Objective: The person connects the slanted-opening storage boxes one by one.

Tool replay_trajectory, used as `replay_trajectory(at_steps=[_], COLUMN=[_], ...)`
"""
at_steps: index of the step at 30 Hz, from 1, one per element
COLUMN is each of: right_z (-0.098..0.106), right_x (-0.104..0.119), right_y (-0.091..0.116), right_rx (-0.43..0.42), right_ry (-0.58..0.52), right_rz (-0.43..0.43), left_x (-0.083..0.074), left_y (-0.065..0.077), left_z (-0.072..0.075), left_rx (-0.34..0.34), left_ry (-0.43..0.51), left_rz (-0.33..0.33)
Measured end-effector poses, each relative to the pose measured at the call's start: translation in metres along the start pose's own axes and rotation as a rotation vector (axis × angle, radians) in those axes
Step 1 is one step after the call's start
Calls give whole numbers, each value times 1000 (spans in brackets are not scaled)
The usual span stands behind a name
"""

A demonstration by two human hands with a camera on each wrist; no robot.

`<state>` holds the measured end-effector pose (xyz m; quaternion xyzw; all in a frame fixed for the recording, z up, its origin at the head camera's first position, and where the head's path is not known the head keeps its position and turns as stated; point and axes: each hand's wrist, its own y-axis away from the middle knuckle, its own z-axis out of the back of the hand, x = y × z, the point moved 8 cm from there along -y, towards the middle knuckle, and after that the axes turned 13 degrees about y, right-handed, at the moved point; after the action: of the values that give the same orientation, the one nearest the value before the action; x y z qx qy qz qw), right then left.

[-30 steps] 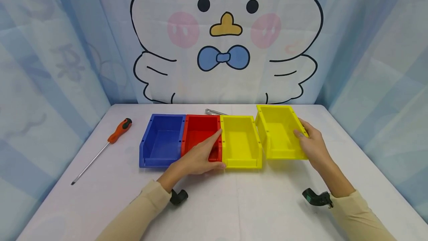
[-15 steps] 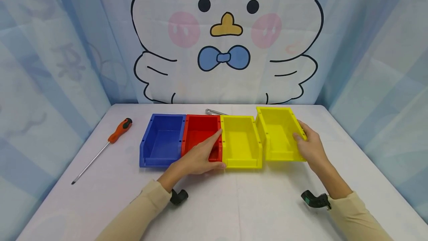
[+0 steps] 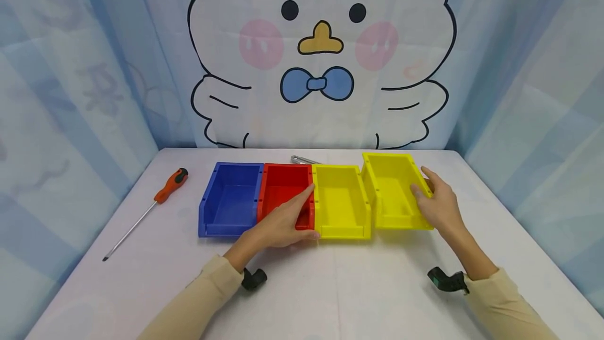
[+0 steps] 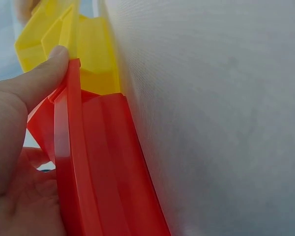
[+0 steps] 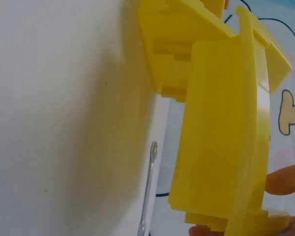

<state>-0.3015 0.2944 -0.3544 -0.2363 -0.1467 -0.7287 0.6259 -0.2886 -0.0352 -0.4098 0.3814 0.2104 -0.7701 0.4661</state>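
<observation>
My left hand (image 3: 278, 224) lies over the red bin (image 3: 283, 185), its thumb at the front right corner and its fingers reaching inside; in the left wrist view the red front lip stands between thumb and fingers. Against that corner sits a yellow bin (image 3: 342, 198), and on the other side a blue bin (image 3: 232, 201). My right hand (image 3: 440, 203) grips a second yellow bin (image 3: 394, 188) by its right wall, thumb inside. This bin is raised and slightly tilted beside the row; the right wrist view shows a gap and shadow under it (image 5: 214, 132).
An orange-and-black-handled screwdriver (image 3: 170, 187) lies on the left of the white table (image 3: 321, 298). Behind the bins lies a metal wrench (image 3: 304, 160), seen more fully as a slim silver wrench (image 5: 148, 184) in the right wrist view. Patterned curtains stand around the table.
My right hand has lowered the second yellow bin slightly and brought it a little nearer to me. The left hand stays on the red bin. The head view has shifted slightly.
</observation>
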Motion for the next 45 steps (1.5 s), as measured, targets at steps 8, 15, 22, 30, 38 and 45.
replay_trajectory(at_steps=[8, 15, 22, 30, 38, 45], right_z=[27, 28, 7, -25, -38, -46], right_x=[27, 53, 69, 69, 67, 69], right_y=[4, 6, 2, -8, -8, -11], right_rx=[-230, -297, -155, 50, 102, 154], right_ry=[8, -29, -150, -284, -292, -313], right_rz=[198, 283, 339, 215, 124, 78], left_x=[1, -1, -1, 0, -2, 0], left_y=[1, 1, 1, -1, 1, 0], left_z=[0, 1, 0, -1, 1, 0], left_rx=[-3, -4, -2, -1, -7, -4], left_ry=[0, 1, 4, 11, 10, 22], left_rz=[4, -4, -14, -13, -12, -1])
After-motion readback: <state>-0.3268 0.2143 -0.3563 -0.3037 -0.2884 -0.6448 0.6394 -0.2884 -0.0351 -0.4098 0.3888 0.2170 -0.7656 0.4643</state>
